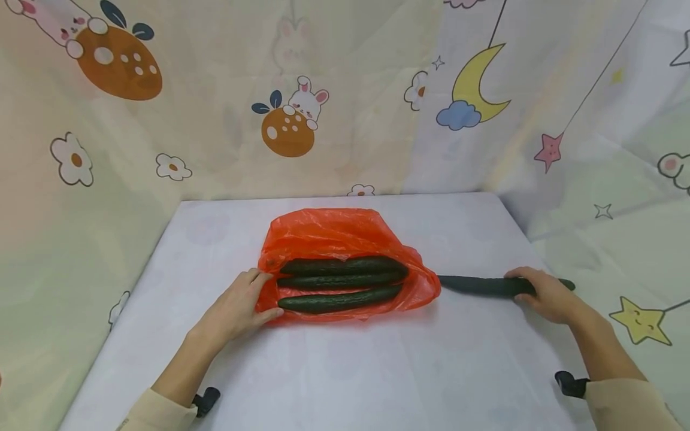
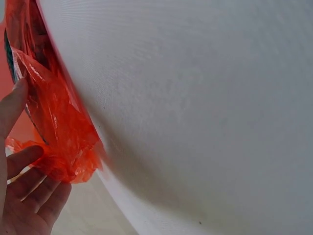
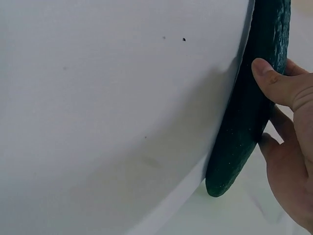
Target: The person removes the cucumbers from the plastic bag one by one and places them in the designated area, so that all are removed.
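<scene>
Several dark green cucumbers [image 1: 339,300] lie side by side in a red plastic bag [image 1: 334,230], showing through its gap. At the bag's left end, my left hand [image 1: 235,306] holds the edge between thumb and fingers. The left wrist view shows these fingers loosely bent against the crumpled film [image 2: 63,127]. Off to the right, another cucumber [image 1: 474,286] lies lengthwise outside the bag, gripped near its outer end by my right hand [image 1: 547,294]. Its inner tip meets the bag's right edge; whether it goes under the film I cannot tell. In the right wrist view, my thumb crosses this cucumber [image 3: 239,122].
A white-covered table [image 1: 356,371] bears everything. Behind it and at both sides hangs a pale printed cloth [image 1: 345,120] with rabbits, flowers and stars. The right-hand cucumber's outer end reaches past the table's right edge. Dark straps with small black devices [image 1: 206,401] sit at the wrists.
</scene>
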Available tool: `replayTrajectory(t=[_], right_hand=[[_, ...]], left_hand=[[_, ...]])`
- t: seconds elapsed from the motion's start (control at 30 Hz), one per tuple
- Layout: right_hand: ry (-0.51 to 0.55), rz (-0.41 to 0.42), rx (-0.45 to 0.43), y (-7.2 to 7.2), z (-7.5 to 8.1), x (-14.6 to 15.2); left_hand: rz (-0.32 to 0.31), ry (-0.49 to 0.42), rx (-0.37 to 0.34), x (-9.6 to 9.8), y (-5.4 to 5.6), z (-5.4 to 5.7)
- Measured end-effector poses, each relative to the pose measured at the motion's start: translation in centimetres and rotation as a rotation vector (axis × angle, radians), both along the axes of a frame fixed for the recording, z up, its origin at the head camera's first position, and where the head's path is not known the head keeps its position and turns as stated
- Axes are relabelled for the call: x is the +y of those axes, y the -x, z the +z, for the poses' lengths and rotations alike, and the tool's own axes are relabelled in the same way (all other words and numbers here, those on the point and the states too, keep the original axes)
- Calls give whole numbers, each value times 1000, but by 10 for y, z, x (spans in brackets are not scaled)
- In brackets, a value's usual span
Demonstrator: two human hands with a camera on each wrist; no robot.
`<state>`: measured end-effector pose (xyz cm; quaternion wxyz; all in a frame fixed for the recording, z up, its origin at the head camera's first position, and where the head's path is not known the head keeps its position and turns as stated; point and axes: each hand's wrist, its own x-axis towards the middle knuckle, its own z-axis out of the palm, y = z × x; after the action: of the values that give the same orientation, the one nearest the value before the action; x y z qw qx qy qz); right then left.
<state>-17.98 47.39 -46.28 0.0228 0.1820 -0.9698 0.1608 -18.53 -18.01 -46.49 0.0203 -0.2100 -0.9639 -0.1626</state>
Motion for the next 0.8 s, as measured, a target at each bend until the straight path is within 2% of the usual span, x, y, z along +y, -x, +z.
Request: replayTrajectory(t=[0.13, 0.3, 0.4, 0.6, 0.8], right_hand=[[19, -2, -79, 4, 6, -2], [72, -39, -256, 5, 14, -8], [42, -35, -303, 9, 18, -14], [-23, -2, -322, 21, 28, -30], [-31, -54, -321, 42, 45, -61]], left_hand=[[5, -8, -7, -1, 0, 0], [3, -11, -6, -1, 1, 0], [4, -10, 0, -2, 1, 0], [24, -15, -12, -2, -1, 2], [50, -11, -14, -5, -4, 3]])
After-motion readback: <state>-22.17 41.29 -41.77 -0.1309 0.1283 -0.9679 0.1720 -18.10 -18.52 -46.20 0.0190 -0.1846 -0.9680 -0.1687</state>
